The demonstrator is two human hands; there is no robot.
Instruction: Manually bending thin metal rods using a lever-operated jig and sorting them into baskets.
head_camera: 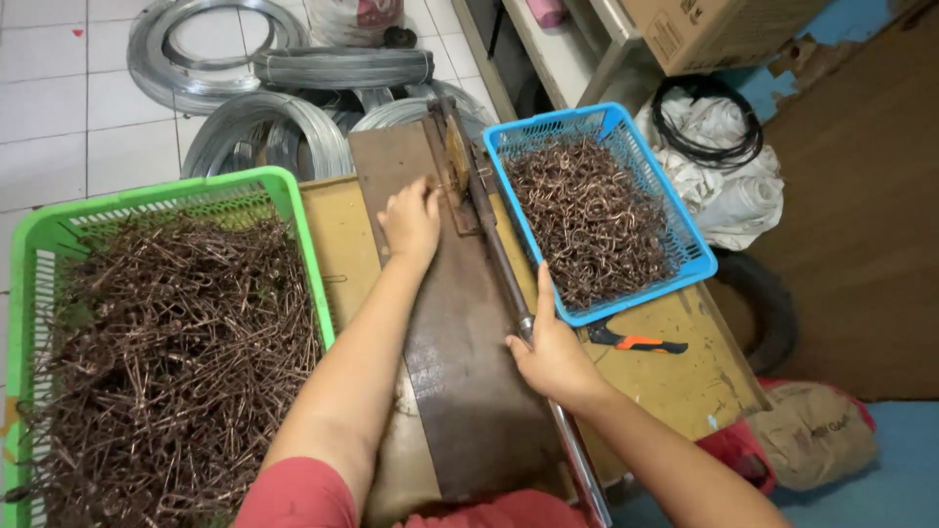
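Gripping the long metal lever [509, 284] partway down its length, the right hand [553, 352] is closed around the bar, forearm angling in from the near right corner of the bench [675, 376]. The left hand [411, 223] reaches forward with the arm nearly straight, fingers curled and pressed at the small brass-coloured fitting [457, 171] beside the lever's far end; whether it holds a wire there I cannot tell. Both work over a dark steel plate [469, 391] running down the bench's middle. A green basket [156, 352] of bent copper-coloured wire fills the left side, a blue basket [597, 210] the far right corner, orange-handled pliers [636, 342] just beside it. Coils of grey wire [264, 127] lie on the white tiled floor beyond.
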